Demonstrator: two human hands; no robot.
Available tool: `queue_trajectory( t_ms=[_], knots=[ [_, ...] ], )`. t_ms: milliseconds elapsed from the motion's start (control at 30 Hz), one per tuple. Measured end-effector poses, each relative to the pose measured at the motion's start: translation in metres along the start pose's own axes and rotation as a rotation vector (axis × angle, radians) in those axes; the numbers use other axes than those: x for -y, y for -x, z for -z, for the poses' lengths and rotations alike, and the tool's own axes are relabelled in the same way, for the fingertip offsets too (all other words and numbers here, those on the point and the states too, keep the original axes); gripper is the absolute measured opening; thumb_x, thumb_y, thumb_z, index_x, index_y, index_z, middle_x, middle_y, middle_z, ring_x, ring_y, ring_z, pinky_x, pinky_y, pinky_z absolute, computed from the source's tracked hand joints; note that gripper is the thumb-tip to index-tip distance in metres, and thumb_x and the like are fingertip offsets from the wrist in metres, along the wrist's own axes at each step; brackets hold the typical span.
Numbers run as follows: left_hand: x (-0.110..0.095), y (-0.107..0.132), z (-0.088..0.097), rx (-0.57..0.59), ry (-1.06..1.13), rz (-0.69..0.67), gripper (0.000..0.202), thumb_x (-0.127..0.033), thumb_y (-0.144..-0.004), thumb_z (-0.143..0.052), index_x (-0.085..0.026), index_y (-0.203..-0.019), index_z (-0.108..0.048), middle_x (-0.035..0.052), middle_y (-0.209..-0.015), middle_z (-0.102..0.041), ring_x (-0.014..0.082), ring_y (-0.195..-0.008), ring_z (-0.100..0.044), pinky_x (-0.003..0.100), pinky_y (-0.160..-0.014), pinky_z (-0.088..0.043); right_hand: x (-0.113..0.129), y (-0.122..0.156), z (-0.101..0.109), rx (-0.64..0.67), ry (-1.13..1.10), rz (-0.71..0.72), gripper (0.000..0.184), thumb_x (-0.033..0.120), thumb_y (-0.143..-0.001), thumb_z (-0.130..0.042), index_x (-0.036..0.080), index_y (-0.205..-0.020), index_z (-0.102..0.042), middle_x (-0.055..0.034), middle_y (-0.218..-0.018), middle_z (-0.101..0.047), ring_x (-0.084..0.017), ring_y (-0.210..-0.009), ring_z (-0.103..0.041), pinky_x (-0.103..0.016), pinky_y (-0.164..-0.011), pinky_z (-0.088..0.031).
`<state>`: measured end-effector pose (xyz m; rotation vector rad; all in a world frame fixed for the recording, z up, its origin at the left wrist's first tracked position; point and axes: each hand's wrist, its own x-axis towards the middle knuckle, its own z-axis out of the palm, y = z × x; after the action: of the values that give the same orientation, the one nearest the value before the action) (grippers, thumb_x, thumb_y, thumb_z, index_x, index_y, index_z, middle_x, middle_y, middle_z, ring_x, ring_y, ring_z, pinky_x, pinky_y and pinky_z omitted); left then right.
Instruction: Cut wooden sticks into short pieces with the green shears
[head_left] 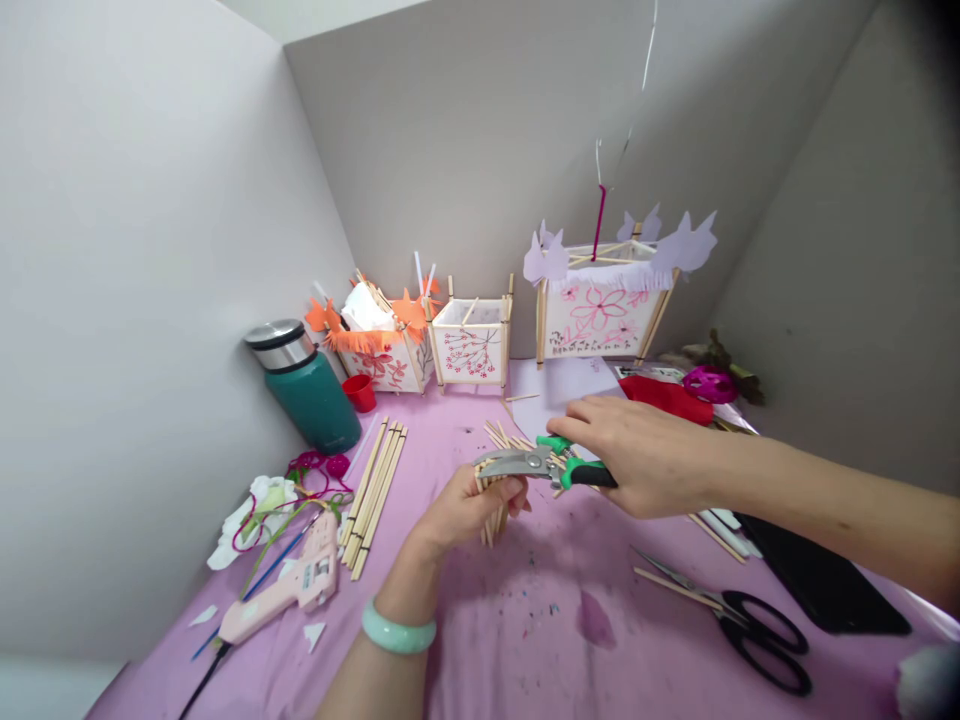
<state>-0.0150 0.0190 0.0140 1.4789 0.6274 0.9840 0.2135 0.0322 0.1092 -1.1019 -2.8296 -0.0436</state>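
Observation:
Near the middle of the table, my left hand (pixel 469 508) is closed around a small bundle of wooden sticks (pixel 491 525), held roughly upright. My right hand (pixel 637 450) grips the green and black handles of a pair of pruning shears (pixel 517 461). Their metal blades lie across the top of the bundle, just above my left thumb; whether they bite into a stick I cannot tell. Behind the shears, loose short sticks (pixel 501 434) lie scattered on the purple tablecloth (pixel 517 640), partly hidden by the tool.
Scissors (pixel 739 620) and a black phone (pixel 825 575) lie at right. To the left are a pink glue gun (pixel 289 590), longer sticks (pixel 375 495) and a teal bottle (pixel 311 395). Paper lanterns, including a plain-topped one (pixel 471 355) and a hanging one (pixel 604 315), line the back.

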Motion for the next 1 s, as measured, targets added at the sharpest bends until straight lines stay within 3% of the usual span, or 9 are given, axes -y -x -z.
queue_trajectory(
  t_ms=[200, 467, 900, 1000],
  knots=[
    [-0.0023, 0.0004, 0.0005, 0.005, -0.020, 0.007, 0.032, -0.046, -0.085, -0.059, -0.015, -0.083, -0.064, 0.0011, -0.063, -0.052, 0.0160, -0.065, -0.057, 0.032, -0.067, -0.050, 0.0038, -0.0008, 0.0020, 0.040, -0.001, -0.007, 0.043, 0.014, -0.066, -0.063, 0.021, -0.108, -0.055, -0.0080, -0.093, -0.058, -0.025, -0.085, -0.057, -0.034, -0.072, -0.042],
    [0.0009, -0.0016, 0.0021, 0.016, -0.022, 0.006, 0.034, -0.046, -0.084, -0.061, -0.014, -0.074, -0.057, 0.0002, -0.062, -0.051, 0.0145, -0.063, -0.056, 0.031, -0.067, -0.049, 0.0031, -0.0041, 0.0080, 0.094, 0.063, 0.024, 0.037, 0.023, -0.071, -0.059, 0.017, -0.107, -0.055, -0.0104, -0.091, -0.059, -0.027, -0.083, -0.059, -0.035, -0.069, -0.040],
    [0.0032, -0.0013, -0.0006, 0.045, -0.002, 0.040, 0.032, -0.043, -0.084, -0.062, -0.013, -0.093, -0.063, -0.0004, -0.064, -0.054, 0.0117, -0.061, -0.053, 0.028, -0.065, -0.046, -0.0020, -0.0022, 0.0086, 0.063, 0.153, 0.072, 0.034, 0.026, -0.071, -0.058, 0.015, -0.103, -0.056, -0.0106, -0.086, -0.062, -0.024, -0.074, -0.058, -0.030, -0.058, -0.029],
    [-0.0007, -0.0011, -0.0015, 0.055, -0.026, 0.047, 0.033, -0.045, -0.084, -0.061, -0.013, -0.091, -0.064, -0.0004, -0.064, -0.055, 0.0114, -0.060, -0.053, 0.027, -0.064, -0.046, -0.0041, 0.0022, 0.0011, 0.029, 0.142, 0.071, 0.024, 0.025, -0.072, -0.056, 0.016, -0.094, -0.056, -0.0088, -0.081, -0.062, -0.022, -0.069, -0.057, -0.029, -0.056, -0.026]
  ],
)
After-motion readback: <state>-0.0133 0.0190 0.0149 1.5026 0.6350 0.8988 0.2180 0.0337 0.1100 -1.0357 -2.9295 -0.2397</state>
